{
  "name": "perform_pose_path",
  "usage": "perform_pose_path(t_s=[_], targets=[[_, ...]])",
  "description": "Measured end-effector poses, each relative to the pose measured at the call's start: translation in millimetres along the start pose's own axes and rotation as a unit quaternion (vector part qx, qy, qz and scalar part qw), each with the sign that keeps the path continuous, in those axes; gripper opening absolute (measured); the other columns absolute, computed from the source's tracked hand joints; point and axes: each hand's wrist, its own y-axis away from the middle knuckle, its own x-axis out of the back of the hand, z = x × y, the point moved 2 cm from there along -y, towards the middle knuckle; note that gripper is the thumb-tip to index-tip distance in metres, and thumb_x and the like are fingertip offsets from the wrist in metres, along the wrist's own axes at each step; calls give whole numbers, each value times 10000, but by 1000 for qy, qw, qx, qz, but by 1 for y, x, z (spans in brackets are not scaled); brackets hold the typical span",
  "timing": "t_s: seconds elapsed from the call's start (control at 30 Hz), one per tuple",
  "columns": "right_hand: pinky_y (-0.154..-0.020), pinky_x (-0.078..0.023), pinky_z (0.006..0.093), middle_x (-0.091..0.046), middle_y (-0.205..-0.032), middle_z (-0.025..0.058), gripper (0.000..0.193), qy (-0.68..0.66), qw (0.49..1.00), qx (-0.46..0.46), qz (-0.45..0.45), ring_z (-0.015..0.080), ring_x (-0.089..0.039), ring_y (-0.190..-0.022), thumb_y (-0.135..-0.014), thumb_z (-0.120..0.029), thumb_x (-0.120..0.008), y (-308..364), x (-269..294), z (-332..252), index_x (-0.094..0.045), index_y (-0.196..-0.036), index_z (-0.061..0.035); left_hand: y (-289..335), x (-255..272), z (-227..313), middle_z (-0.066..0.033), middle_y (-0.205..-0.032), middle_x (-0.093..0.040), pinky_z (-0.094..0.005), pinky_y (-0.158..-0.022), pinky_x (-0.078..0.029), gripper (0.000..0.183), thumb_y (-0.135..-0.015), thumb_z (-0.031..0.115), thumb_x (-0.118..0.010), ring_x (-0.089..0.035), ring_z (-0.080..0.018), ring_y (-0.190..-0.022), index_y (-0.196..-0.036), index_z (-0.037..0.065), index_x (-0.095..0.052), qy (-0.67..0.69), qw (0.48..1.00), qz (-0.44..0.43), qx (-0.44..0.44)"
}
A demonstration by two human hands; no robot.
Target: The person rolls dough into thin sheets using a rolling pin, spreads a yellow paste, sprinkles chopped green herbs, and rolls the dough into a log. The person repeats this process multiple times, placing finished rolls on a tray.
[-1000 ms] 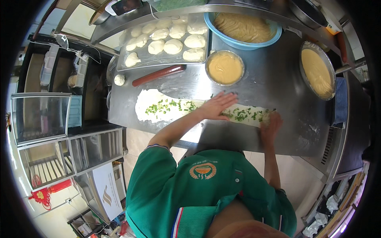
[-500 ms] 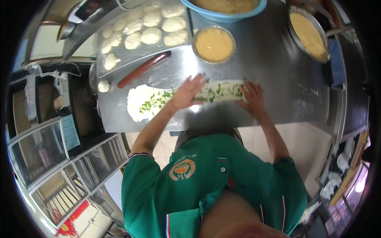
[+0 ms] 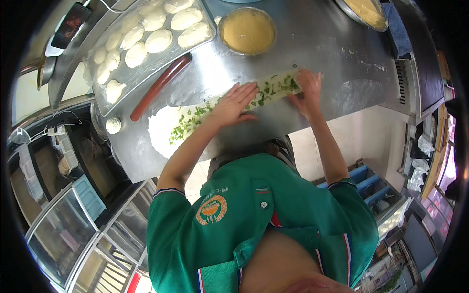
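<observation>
A long, thin strip of rolled-out dough (image 3: 160, 128), strewn with chopped green onion (image 3: 184, 121), lies on the steel table. Its left end is wide and rounded, its right part narrower. My left hand (image 3: 235, 103) rests flat across the middle of the strip, fingers stretched out and thumb apart. At the strip's right end is my right hand (image 3: 308, 93), its thumb on the near edge and fingers bent over the far edge, closed on the dough; its fingertips are partly hidden. A reddish-brown rolling pin (image 3: 161, 88) lies beyond the strip's left end.
A tray (image 3: 207, 40) of pale dough pieces (image 3: 159, 41) stands at the far left. Behind my hands is a round bowl of yellow batter (image 3: 247, 31); another metal bowl (image 3: 364, 12) sits far right. A small dough ball (image 3: 113, 125) lies near the steel table's (image 3: 337, 88) left edge.
The whole view has shifted and tilted, with the strip now slanting up to the right. My right hand's spread fingers have closed in around the strip's end. My left hand stays flat on it.
</observation>
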Motion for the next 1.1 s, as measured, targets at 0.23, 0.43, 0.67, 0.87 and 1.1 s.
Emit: perform_pose_path(t_s=[0.23, 0.43, 0.67, 0.87, 1.1], targets=[[-1178, -283, 615, -485, -1484, 179, 728, -124, 984, 106, -73, 395, -440, -1391, -802, -299, -830, 13, -26, -67, -519, -1422, -79, 72, 29, -25, -133, -1691, -241, -495, -1290, -128, 1043, -835, 499, -766, -206, -283, -1572, -1623, 68, -235, -20, 989, 20, 148], [-1188, -289, 613, -452, -1516, 203, 706, -259, 947, 103, -161, 412, -413, -1424, -813, -397, -822, 17, -47, -93, -565, -1394, -91, 98, 31, -22, -132, -1687, -249, -476, -1293, -141, 1072, -794, 514, -791, -228, -288, -1563, -1615, 68, -265, -23, 977, -25, 212], [-1027, -476, 473, -627, -1241, 124, 442, -122, 920, 318, -192, 333, -596, -1176, -822, -314, -811, -7, -96, -96, -676, -1175, -85, 123, 27, -15, -115, -1698, -238, -480, -1291, -149, 1161, -734, 589, -800, -215, -302, -1570, -1631, 101, -248, -36, 973, 15, 229], [-1036, -458, 476, -632, -1216, 115, 462, -131, 987, 68, -59, 345, -594, -1154, -796, -328, -830, -8, -81, -94, -678, -1169, -103, 183, 38, -60, -142, -1712, -163, -502, -1289, -137, 1121, -768, 574, -786, -164, -330, -1579, -1638, 125, -240, -81, 953, 50, 287], [-1192, -301, 572, -473, -1502, 174, 786, -128, 990, 2, -64, 388, -425, -1395, -744, -328, -873, 22, -102, -170, -541, -1413, -81, 205, 30, -55, -143, -1685, -246, -508, -1281, -154, 1082, -785, 555, -780, -230, -308, -1560, -1609, 65, -279, 5, 991, -2, 133]])
